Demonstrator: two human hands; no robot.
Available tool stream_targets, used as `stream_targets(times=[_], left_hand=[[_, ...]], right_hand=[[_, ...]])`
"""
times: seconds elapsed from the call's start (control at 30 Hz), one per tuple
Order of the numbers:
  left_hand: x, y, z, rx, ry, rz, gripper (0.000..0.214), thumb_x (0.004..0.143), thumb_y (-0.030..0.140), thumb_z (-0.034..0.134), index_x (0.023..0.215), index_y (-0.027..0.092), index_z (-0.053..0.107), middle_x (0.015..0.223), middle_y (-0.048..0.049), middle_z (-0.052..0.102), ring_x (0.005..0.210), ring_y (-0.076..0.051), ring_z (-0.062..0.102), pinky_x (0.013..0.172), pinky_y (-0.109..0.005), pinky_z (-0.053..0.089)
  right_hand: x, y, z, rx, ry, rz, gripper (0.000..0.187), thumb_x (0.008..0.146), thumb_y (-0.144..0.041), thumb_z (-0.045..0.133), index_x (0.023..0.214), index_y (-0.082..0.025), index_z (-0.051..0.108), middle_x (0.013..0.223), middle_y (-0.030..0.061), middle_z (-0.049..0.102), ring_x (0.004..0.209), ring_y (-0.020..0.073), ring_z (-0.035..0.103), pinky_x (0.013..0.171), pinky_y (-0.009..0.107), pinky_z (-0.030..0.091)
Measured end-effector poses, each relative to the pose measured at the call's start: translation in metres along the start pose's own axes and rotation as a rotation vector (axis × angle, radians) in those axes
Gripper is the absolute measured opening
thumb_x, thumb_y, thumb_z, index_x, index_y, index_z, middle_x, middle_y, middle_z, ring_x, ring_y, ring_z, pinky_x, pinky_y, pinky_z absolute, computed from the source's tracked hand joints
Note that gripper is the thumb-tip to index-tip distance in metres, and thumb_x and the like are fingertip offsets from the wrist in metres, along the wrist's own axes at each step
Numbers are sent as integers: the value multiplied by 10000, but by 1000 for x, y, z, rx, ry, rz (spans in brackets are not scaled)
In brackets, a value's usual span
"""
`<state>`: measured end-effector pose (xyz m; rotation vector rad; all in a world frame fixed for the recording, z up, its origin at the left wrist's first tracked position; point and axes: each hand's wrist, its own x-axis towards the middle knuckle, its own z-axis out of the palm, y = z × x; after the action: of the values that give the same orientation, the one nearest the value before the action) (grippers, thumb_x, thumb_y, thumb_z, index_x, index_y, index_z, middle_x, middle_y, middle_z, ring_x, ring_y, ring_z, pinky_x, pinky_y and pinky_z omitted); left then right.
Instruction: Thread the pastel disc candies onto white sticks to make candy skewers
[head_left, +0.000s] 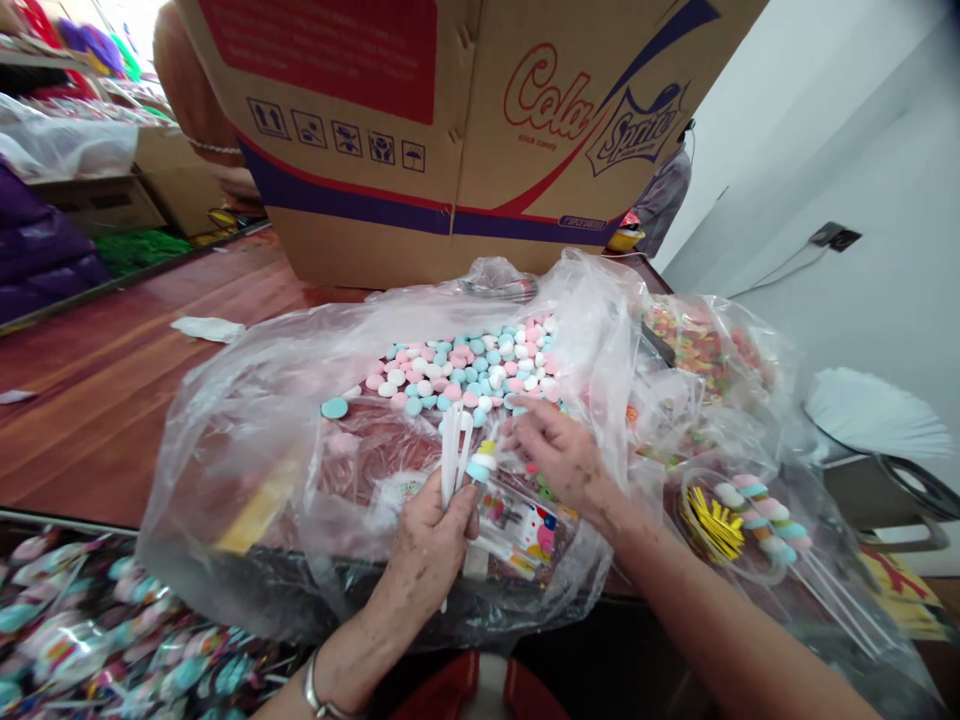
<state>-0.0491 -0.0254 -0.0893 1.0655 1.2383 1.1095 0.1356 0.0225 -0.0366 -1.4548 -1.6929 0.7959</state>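
Beneath the pile of candies [465,365], a clear plastic bag [225,395] is spreading over the table, and the round pieces in pink, white and blue are lying loose on it. Just nearer than the pile, the left hand [439,520] is closing around several white sticks [452,455], which are pointing upward, and is also holding a small candy stack [481,464] of blue and white with yellow on top. The right hand [559,450] is hovering by the pile's near right edge with its fingers bent; whether they are pinching anything, I cannot tell. Right of the pile and nearer, a clear round dish [681,515] is holding yellow strips [712,525], and candy skewers [769,515] are lying beside it. Directly right of the pile, a clear bag [784,350] is holding orange and red pieces. Beyond the pile, a large cardboard box [450,240] is standing, its contents hidden. Well to the pile's near left, many candy sticks [112,640] are heaping up.
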Motion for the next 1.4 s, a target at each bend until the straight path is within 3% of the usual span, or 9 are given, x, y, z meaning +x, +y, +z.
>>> stream_targets(times=[0.1, 0.2, 0.3, 0.4, 0.6, 0.8, 0.97, 1.13, 1.4], left_hand=[[0, 2, 0, 13, -32, 7, 243, 848, 416, 637, 706, 223, 594, 506, 37, 538, 431, -128, 440, 394, -223, 289], [-1, 6, -1, 13, -39, 5, 256, 841, 421, 643, 693, 225, 572, 507, 41, 536, 417, -119, 428, 387, -218, 284], [-2, 8, -1, 3, -30, 9, 265, 844, 424, 640, 694, 223, 556, 523, 40, 548, 407, -109, 417, 383, -215, 290], [-3, 7, -1, -3, -19, -2, 283, 859, 435, 626, 692, 222, 543, 544, 38, 560, 401, -100, 410, 382, -214, 293], [-2, 3, -2, -1, -26, -7, 275, 884, 443, 602, 732, 222, 542, 563, 46, 560, 397, -94, 404, 383, -210, 299], [-2, 4, -1, 12, -22, 1, 276, 872, 443, 604, 722, 220, 542, 558, 40, 566, 400, -96, 422, 388, -209, 314], [-2, 4, -1, 29, -23, 4, 282, 873, 453, 594, 720, 221, 543, 554, 40, 562, 397, -98, 421, 384, -209, 307], [-1, 0, -3, 48, -31, 2, 272, 879, 458, 587, 753, 219, 559, 569, 39, 573, 410, -104, 432, 388, -210, 310], [-1, 4, -2, 55, -28, 12, 263, 860, 446, 600, 735, 219, 553, 559, 38, 572, 418, -109, 450, 393, -211, 319]], right_hand=[[24, 2, -13, -381, 57, 72, 325, 980, -269, 454, 1229, -198, 649, 1047, 72, 731, 890, 197, 665, 796, 295, 499], [39, 4, -12, -788, -105, 56, 230, 978, -199, 461, 1043, -177, 680, 1095, 122, 691, 1015, 233, 621, 870, 303, 469], [40, 4, -2, -954, -238, 37, 246, 985, -149, 426, 1088, -176, 648, 1191, 148, 646, 1066, 247, 597, 884, 311, 464], [33, 2, 6, -995, -268, 0, 275, 967, -123, 437, 1172, -168, 615, 1231, 158, 633, 1124, 272, 574, 928, 337, 444], [27, -2, -2, -898, -341, 28, 235, 937, -125, 464, 1100, -170, 627, 1111, 124, 691, 1064, 248, 601, 867, 306, 436], [43, -3, -14, -907, -108, 81, 299, 982, -158, 402, 1217, -165, 588, 1122, 115, 687, 1017, 232, 628, 814, 295, 442], [51, -1, -9, -1090, -218, -49, 288, 996, -151, 419, 1155, -195, 655, 1150, 133, 658, 1053, 257, 604, 803, 309, 459], [49, 1, 0, -1205, -238, -159, 291, 977, -115, 434, 1145, -169, 665, 1174, 171, 630, 1095, 298, 571, 826, 355, 481], [57, 1, 0, -1193, -348, -177, 298, 955, -101, 445, 1093, -153, 704, 1165, 177, 646, 1146, 307, 567, 841, 370, 504]])
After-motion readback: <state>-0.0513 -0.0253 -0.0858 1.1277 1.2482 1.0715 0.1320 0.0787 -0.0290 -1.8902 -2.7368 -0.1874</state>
